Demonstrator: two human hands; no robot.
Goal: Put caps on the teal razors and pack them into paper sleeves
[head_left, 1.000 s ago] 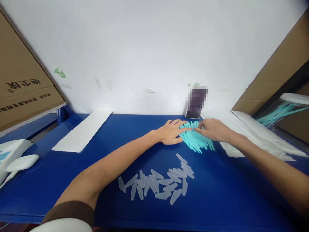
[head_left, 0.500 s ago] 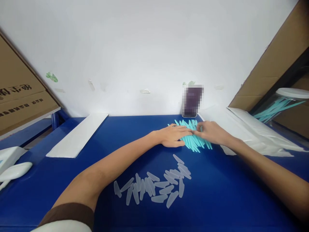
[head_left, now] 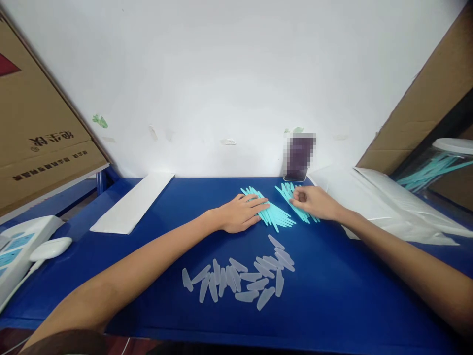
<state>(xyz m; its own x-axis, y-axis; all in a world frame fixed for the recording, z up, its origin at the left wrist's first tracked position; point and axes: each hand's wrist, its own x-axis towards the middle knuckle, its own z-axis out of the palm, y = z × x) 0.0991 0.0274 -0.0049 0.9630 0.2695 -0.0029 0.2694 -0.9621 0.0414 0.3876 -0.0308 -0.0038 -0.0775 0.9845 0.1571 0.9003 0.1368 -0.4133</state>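
Note:
My left hand lies flat with its fingers spread over a fan of thin teal plastic sticks. At the other, smaller bunch of teal sticks is my right hand, its fingers curled in and touching the sticks' right side. Whether a stick is inside those curled fingers is hidden. Nearer to me, several translucent, blade-shaped plastic pieces lie scattered on the blue table.
A phone leans on the wall behind the sticks. To the right lie white plastic bags, beside a lidded clear jar of teal sticks. On the left are a white board, a power strip and a cardboard box.
The single heap of teal sticks is now two bunches with a gap between them. My left hand has moved left with the larger bunch; my right hand stays by the smaller one.

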